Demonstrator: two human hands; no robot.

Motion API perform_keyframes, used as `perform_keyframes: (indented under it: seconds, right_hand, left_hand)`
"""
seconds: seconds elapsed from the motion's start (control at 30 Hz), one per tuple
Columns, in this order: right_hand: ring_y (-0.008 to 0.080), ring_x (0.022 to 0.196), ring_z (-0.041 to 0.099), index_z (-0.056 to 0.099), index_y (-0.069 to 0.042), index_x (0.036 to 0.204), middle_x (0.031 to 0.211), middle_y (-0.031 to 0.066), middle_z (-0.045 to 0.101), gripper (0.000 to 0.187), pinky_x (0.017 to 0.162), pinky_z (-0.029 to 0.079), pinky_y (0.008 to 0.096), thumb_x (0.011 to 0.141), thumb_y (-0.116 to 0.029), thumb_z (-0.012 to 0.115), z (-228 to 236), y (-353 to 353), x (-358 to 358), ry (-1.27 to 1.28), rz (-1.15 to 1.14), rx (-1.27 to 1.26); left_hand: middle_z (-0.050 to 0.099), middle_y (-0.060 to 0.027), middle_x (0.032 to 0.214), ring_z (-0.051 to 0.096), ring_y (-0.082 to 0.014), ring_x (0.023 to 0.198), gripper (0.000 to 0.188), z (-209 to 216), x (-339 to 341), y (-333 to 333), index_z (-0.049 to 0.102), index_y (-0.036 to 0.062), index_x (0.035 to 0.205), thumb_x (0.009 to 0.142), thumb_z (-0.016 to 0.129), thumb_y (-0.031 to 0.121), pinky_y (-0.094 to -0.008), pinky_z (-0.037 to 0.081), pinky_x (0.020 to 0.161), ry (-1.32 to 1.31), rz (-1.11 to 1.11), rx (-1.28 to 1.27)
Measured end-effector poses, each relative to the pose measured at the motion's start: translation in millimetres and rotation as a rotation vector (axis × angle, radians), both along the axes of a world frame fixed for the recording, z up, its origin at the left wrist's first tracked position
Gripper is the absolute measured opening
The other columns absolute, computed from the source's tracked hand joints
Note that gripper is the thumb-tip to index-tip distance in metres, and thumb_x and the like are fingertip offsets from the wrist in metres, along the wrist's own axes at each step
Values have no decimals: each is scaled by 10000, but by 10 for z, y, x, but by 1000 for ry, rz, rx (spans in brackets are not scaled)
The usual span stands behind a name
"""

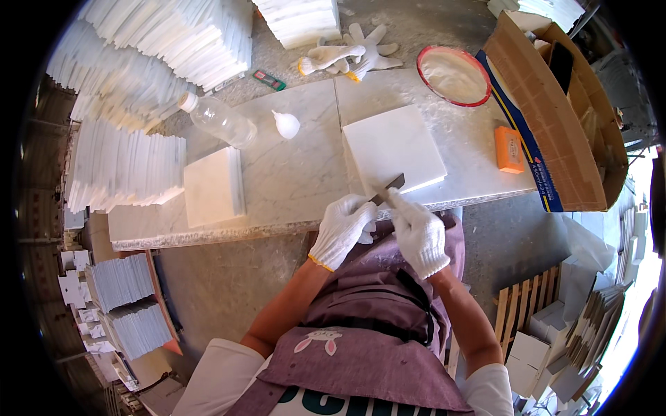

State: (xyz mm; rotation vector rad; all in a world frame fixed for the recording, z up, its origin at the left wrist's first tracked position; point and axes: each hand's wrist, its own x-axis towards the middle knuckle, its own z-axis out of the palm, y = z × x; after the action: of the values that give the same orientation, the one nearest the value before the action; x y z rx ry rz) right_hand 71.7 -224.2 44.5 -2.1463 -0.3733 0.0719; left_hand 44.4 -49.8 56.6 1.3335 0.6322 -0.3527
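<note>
Both my hands wear white knitted gloves and meet at the near edge of the marble slab table [291, 166]. Between them is a small dark flat metal blade [396, 183], like a scraper, its square end pointing up and to the right. My left hand [345, 227] is closed on its lower end. My right hand [420, 237] has its fingers closed against the blade from the other side. The handle, if any, is hidden by the gloves. Just beyond the blade lies a short stack of square white tiles [394, 147].
Left on the table are another tile stack [211, 187], a clear bottle [220, 122] and a white squeeze bulb [285, 125]. A red-rimmed bowl of white powder [454, 76], an orange box [509, 149] and a cardboard carton [548, 118] stand right. Spare gloves [354, 54] lie behind. Tall tile stacks [125, 166] border the left.
</note>
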Motion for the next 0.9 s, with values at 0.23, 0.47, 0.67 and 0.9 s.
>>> perform_keyframes:
  seconds: [0.23,0.47,0.67,0.9]
  right_hand:
    - [370,792,701,700,-71,1260,889,220,698,338,724,564,425,927,-87,643,-63,14,-1,-24,-34,19]
    - [358,731,698,711,-73,1251,866,215,699,339,662,555,423,924,-63,621,-31,-4,15,20,-51,-23]
    - [395,777,697,722,-69,1218,917,245,706,289,686,565,441,961,-97,592,-94,-99,238,-18,-159,36]
    - [383,838,712,705,-32,1235,946,237,716,307,762,567,423,957,-107,599,88,-92,199,122,-32,13]
  left_hand:
    - [671,-62,815,639,-105,658,357,36,-4,-4,674,-23,1130,945,729,277,-240,542,562,23,-19,46]
    - [665,-48,796,622,-95,627,338,36,11,-12,682,-21,1121,946,731,264,-239,540,557,-18,-19,20]
    - [663,-44,789,620,-106,619,354,96,-14,-47,689,-19,1089,925,742,290,-245,540,558,4,8,39]
    - [661,-47,785,618,-101,617,326,72,-12,-28,686,-19,1070,947,722,281,-240,531,547,3,-21,79]
